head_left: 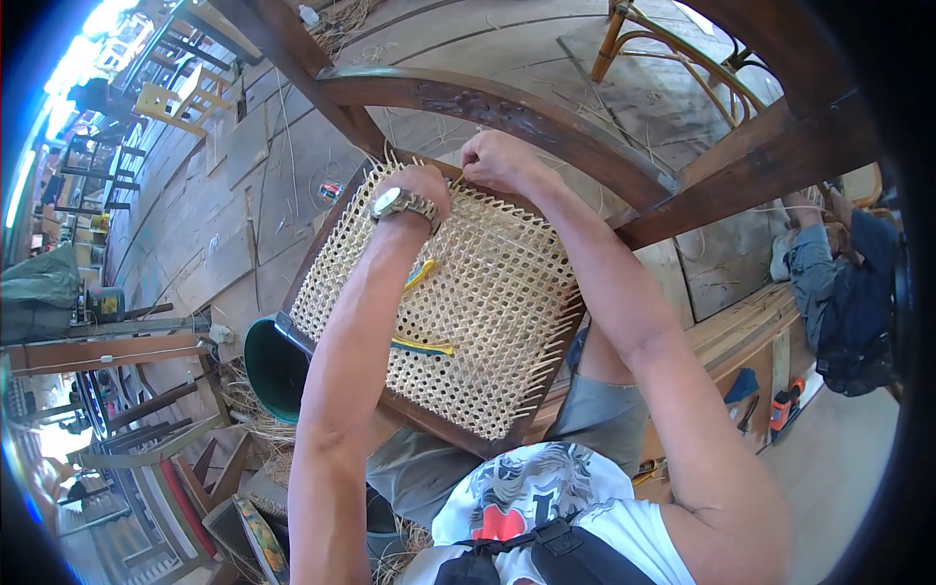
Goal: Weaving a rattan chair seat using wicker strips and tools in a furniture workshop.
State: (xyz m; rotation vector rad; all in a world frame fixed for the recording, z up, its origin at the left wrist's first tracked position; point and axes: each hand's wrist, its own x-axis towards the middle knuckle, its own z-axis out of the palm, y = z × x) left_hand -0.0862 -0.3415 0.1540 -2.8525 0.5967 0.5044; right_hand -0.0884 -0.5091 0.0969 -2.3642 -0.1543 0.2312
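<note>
A woven cane seat panel lies in a dark wooden chair frame tilted across my lap. Loose cane ends bristle along its edges. My left hand, with a metal watch on the wrist, is curled at the panel's far edge, its fingertips hidden. Just to the right, my right hand is closed at the same edge; whatever it grips is too small to make out. Two curved yellow pieces, one edged in green and one in blue, rest on the weave, partly covered by my left forearm.
The chair's curved dark rail arches beyond my hands. A green bucket stands left of the seat, near scattered cane scraps. Wooden planks and an orange tool lie at right. Another person sits at far right.
</note>
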